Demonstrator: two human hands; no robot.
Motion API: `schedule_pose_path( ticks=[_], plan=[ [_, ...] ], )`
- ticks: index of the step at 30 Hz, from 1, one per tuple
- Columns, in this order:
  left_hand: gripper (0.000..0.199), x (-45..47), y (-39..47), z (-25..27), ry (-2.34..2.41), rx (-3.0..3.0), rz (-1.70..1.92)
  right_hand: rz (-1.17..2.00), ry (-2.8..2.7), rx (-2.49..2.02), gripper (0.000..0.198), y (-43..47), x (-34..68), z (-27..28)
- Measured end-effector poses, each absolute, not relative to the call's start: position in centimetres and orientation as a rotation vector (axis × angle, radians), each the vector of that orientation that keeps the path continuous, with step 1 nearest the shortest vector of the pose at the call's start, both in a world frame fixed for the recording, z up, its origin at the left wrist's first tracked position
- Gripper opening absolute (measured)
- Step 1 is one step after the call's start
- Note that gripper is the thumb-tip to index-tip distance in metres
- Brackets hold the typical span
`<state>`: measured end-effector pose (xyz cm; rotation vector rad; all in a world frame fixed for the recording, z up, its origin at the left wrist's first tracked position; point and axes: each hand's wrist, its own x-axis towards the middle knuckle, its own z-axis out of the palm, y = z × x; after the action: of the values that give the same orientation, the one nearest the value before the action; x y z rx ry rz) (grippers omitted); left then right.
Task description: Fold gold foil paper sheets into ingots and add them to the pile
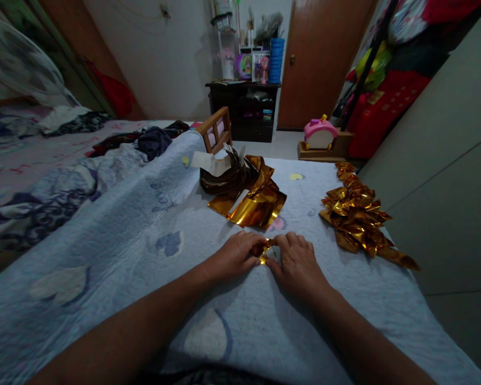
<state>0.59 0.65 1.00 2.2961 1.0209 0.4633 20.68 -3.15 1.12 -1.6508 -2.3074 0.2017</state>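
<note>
Just above the light blue bedspread, my left hand and my right hand pinch a small piece of gold foil paper between them. Fingers and thumbs cover most of it, so its full shape is hidden. Beyond my hands lies a bundle of dark-edged sheets with loose gold foil sheets spread in front of it. Off to the right rests a heap of folded gold foil pieces, crumpled and pointed in shape.
The bedspread covers the surface under my arms. Clothes lie to the left. At the back stand a dark cabinet and a wooden door. A pink toy sits on a box beyond the bed, and a pale cupboard rises at right.
</note>
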Motion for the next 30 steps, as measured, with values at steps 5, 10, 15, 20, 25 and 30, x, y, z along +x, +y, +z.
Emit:
schedule_pose_path(
  ticks=[5,10,15,20,25,30],
  plan=[
    [0.031,0.6,0.6,1.2,1.017,2.293,0.465,0.23,-2.33,-1.64,0.026,-2.9,22.0,1.1],
    [0.034,0.3,0.7,0.9,0.979,2.322,0.466,0.331,-2.29,-1.486,0.024,-2.2,22.9,0.5],
    [0.039,0.1,1.0,0.7,0.939,2.39,0.445,0.398,-2.221,-1.51,0.017,-1.2,22.4,0.4],
    [0.033,0.1,1.0,1.1,0.939,2.428,0.413,0.388,-2.225,-1.547,0.017,-0.7,22.0,0.1],
    [0.034,-0.1,1.0,0.9,0.952,2.368,0.487,0.416,-2.197,-1.507,0.012,-0.8,22.4,-0.3],
    [0.016,-0.2,0.9,0.9,0.985,2.353,0.514,0.525,-2.147,-1.541,0.011,-1.3,22.2,0.5]
  ],
)
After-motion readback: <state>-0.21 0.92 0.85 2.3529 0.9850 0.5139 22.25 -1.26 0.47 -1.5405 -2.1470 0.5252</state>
